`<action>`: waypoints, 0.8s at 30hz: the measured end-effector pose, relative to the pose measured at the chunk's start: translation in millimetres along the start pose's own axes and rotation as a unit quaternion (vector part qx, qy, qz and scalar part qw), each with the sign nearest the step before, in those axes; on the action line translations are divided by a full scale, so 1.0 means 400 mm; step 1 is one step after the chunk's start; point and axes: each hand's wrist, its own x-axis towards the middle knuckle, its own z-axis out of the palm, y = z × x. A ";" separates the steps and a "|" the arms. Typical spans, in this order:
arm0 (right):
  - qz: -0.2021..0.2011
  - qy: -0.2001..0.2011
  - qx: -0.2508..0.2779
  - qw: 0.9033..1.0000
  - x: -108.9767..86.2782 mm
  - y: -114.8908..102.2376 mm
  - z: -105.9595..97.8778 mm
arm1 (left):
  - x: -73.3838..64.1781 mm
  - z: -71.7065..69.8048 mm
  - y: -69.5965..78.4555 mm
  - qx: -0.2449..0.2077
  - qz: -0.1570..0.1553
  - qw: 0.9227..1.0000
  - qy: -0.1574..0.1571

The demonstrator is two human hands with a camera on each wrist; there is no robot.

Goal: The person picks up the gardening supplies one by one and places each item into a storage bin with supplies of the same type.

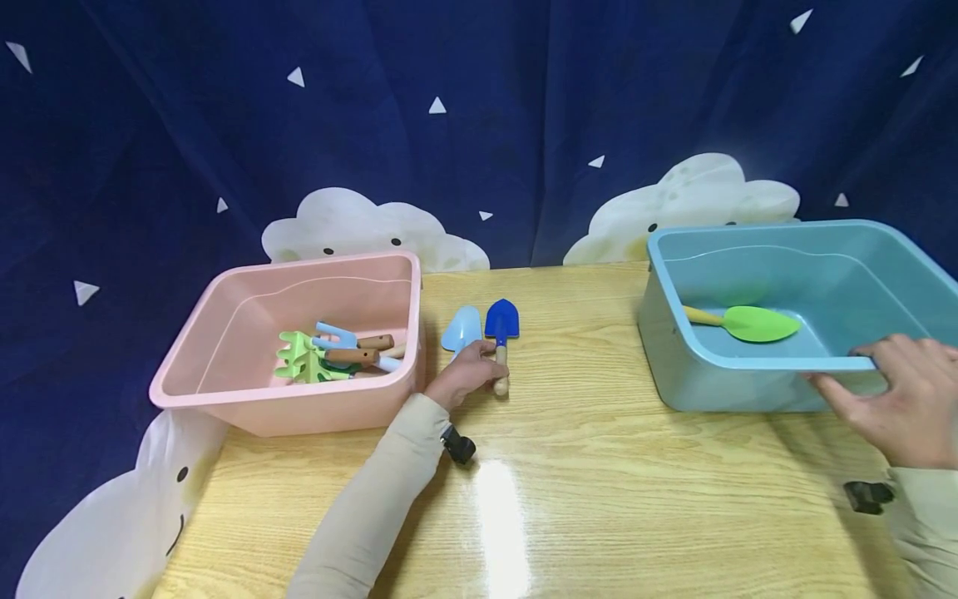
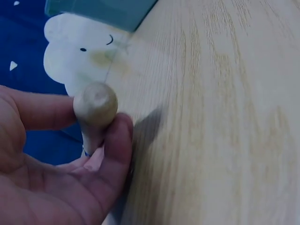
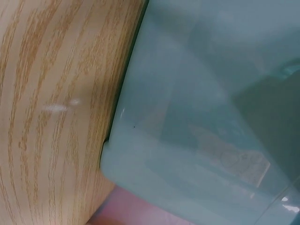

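Note:
My left hand (image 1: 466,373) pinches the wooden handle (image 2: 96,108) of a small dark blue toy shovel (image 1: 502,319) between thumb and fingers, near its rounded end. Just left of that shovel lies a light blue shovel (image 1: 462,327), partly hidden by my hand. At the far right my right hand (image 1: 909,395) grips the near rim of a blue-green tub (image 1: 674,366), thumb outside and fingers over the edge. Inside this tub lies a lime green trowel (image 1: 759,324) with a yellow handle. The right wrist view shows the tub's outer wall (image 3: 187,117) but no fingers.
A pink tub (image 1: 284,408) stands on the left of the wooden table (image 1: 599,499). It holds several toy garden tools, among them green rakes (image 1: 299,356) and a light blue fork (image 1: 337,335). Behind the table hangs a dark blue curtain (image 1: 509,125) with clouds and triangles.

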 end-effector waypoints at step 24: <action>0.007 0.000 -0.002 1.000 0.001 0.001 0.002 | -0.001 0.008 -0.013 -0.059 0.031 0.997 -0.030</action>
